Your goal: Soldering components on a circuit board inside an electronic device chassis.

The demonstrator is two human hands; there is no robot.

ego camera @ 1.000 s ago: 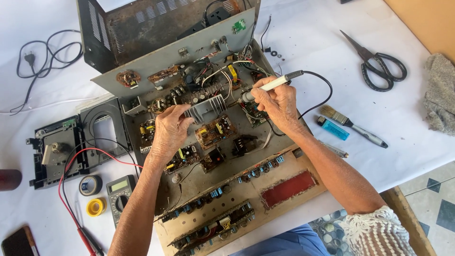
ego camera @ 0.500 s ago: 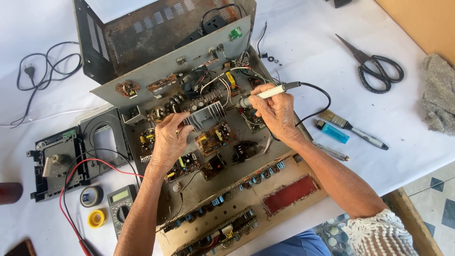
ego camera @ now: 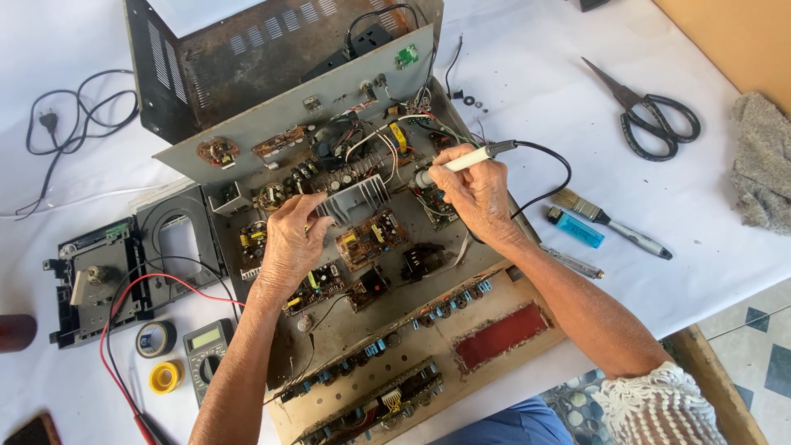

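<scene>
scissors [ego camera: 651, 115] black | lighter [ego camera: 578, 228] blue | tape roll [ego camera: 164, 377] yellow | cloth [ego camera: 764, 161] grey | table [ego camera: 527, 74] white

Two hands [ego camera: 292, 239], one soldering iron [ego camera: 461, 161], one scissors [ego camera: 651, 115], one brush [ego camera: 610, 218], one lighter [ego camera: 577, 228], two tape rolls [ego camera: 155, 338], one multimeter [ego camera: 206, 350].

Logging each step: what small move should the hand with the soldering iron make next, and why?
Probably lower the soldering iron tip onto the board beside the finned heatsink. The right hand holds it pen-style, tip angled down there, while the left hand braces the heatsink.

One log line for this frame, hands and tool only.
left hand: resting on heatsink | right hand: holds soldering iron | tip: over chassis boards
</scene>
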